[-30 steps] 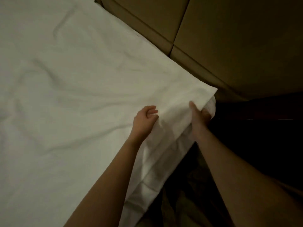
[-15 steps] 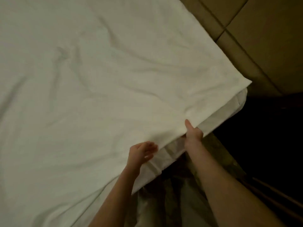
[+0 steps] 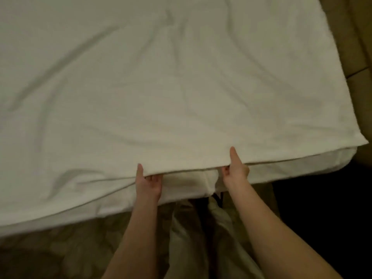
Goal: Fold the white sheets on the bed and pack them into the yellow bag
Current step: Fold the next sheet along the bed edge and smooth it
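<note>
A wide white sheet (image 3: 171, 87) lies spread over the bed, creased, filling most of the view. Its near edge hangs over the mattress side. My left hand (image 3: 148, 183) grips that near edge, thumb on top and fingers tucked under the cloth. A little to the right, my right hand (image 3: 234, 171) pinches the same edge the same way, thumb up on the sheet. The edge is lifted slightly between the two hands, showing a lower white layer (image 3: 191, 183) beneath. No yellow bag is in view.
The bed's right corner (image 3: 360, 144) ends by a tan padded panel (image 3: 356, 47). Below the bed edge lies beige floor or fabric (image 3: 70, 248), with light trouser legs (image 3: 191, 238) between my arms. The lower right is dark.
The view has swung left so the bed edge runs across the frame. Both hands slid along the edge away from the corner, and my left hand has closed on the edge beside the right.
</note>
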### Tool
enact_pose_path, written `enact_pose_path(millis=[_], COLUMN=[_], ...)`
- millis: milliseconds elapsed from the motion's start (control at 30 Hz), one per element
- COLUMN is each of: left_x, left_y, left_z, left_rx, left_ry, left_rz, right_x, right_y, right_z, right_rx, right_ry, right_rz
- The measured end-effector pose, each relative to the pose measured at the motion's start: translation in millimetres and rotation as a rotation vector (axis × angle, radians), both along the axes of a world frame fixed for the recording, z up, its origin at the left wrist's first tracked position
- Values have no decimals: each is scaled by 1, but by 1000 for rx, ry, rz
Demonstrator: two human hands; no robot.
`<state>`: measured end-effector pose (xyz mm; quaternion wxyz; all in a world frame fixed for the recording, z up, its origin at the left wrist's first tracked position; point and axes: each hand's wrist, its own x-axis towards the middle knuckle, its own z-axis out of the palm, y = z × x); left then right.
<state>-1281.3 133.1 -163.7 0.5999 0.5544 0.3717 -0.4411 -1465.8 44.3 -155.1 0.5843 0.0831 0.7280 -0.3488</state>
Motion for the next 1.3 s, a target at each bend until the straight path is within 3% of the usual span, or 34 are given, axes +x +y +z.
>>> enact_pose_path(millis=[100,167,333,433,500,667,800,933,1167,1300], left_x=[20,32,38,13,-3,-23,-19,-12,-13,-16], left_y=[14,27,47,45,31,-11,-32,-44,-49,-36], left_z=[-5,-11,-8,-3,1,-1,-8,-16,-20,-13], left_rx=[16,57,47,150,138,160,253,306,347,288], left_ry=[-30,-58,-13,-18,-41,-55,-84,-133,-206,-137], left_rz=[37,57,187,18,-135,-371,-466,-519,-634,-593], right_x=[-14,-19,-5,8,10,-1,-7,1,6,1], right_y=[-6,-10,-37,-47,-49,-40,-37,-46,-57,-61], right_z=[-1,-4,6,16,15,-3,-15,-14,-17,-20], right_rx=[-59,-68,-192,-262,-231,-27,47,2,51,37], right_ry=[243,295,85,-130,-114,286,510,592,790,724], right_rz=[202,235,166,155,182,555,662,704,988,1015])
